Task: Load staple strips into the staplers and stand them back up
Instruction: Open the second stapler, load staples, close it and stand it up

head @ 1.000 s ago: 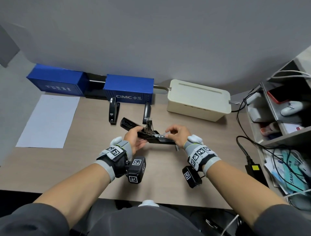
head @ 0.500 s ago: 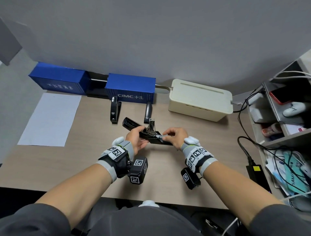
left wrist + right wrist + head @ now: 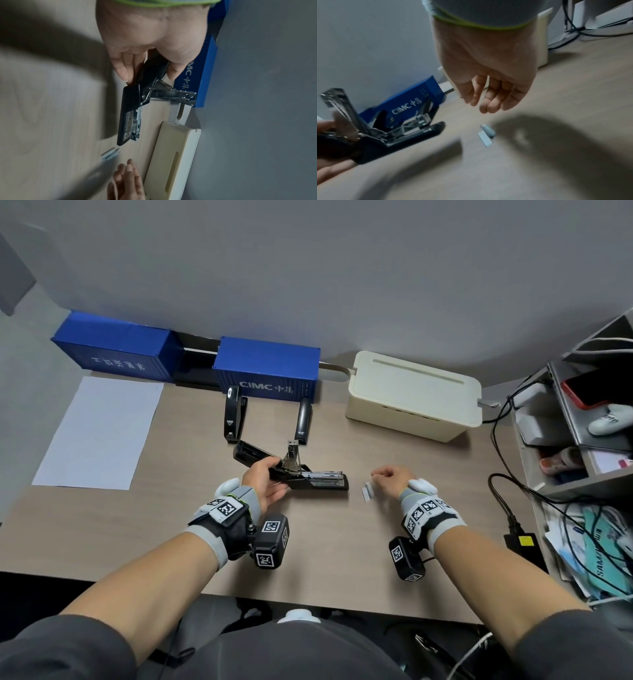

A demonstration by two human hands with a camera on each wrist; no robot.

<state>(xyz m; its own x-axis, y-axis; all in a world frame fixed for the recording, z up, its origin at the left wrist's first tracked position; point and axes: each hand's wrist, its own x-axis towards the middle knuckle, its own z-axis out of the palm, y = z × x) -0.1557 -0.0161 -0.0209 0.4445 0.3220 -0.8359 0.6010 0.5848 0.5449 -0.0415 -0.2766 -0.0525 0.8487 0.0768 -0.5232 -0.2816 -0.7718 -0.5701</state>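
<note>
So I've got my left hand [image 3: 263, 484] wrapped around the hinge end of the black opened-up stapler [image 3: 291, 470], thumb on top and fingers curled underneath, holding it low over the light wood-grain desk [image 3: 171, 525]. The lid is swung way back to the left and the shiny metal staple channel [image 3: 322, 475] lies exposed, pointing right. In the left wrist view the metal pusher arm sticks out from the hinge toward the wall.

My right hand [image 3: 390, 479] is off to the right of the stapler, not touching it, fingers loosely curled and holding nothing; the right wrist view shows it hanging above the desk. Two short silvery staple strips [image 3: 367, 492] lie on the desk just beside that hand, between it and the stapler's front tip. I can't tell whether any staples are in the channel, it's too blurry.

Further back, two more black staplers stand on end: the left one [image 3: 234, 414] and the right one [image 3: 303, 419], both in front of the blue CIMC container-shaped box [image 3: 270, 368]. A second blue box [image 3: 113, 347] sits to its left, a cream plastic cable box [image 3: 414, 395] to the right, and a white sheet of paper [image 3: 99, 433] lies flat at the far left.
</note>
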